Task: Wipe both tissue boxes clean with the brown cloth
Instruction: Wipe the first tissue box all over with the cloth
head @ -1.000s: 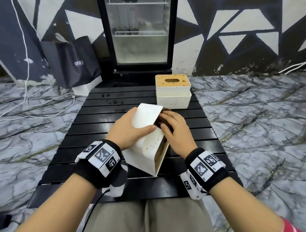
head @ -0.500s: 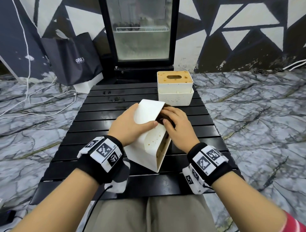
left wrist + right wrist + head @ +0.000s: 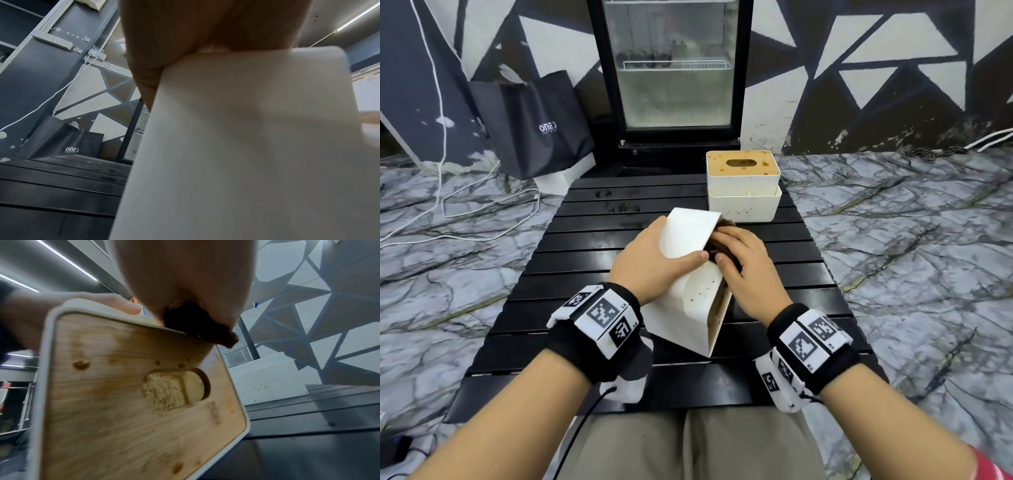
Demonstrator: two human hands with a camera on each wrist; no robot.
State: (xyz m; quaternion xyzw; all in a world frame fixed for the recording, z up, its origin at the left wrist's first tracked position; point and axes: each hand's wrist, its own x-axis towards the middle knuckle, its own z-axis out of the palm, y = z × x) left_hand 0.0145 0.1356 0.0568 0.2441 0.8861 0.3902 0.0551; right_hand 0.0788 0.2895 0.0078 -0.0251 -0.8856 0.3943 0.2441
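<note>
White plastic of the near tissue box (image 3: pixel 688 301) looks slippery; it stands tilted on the black table (image 3: pixel 571 301), so a hard rub may make it slide. Left hand (image 3: pixel 654 263) clasps its side; right hand (image 3: pixel 746 263) presses the brown cloth (image 3: pixel 197 324) on its top edge. Behind it, the far tissue box (image 3: pixel 743 185) waits, still spotted.

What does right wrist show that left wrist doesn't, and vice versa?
Right wrist only: the near tissue box's stained wooden lid with its oval slot, the brown cloth held by the right hand at the lid's upper edge, and the spotted far tissue box. Left wrist only: the near box's plain white side, and the black bag. Both: the left hand gripping the box, and the black slatted table.
</note>
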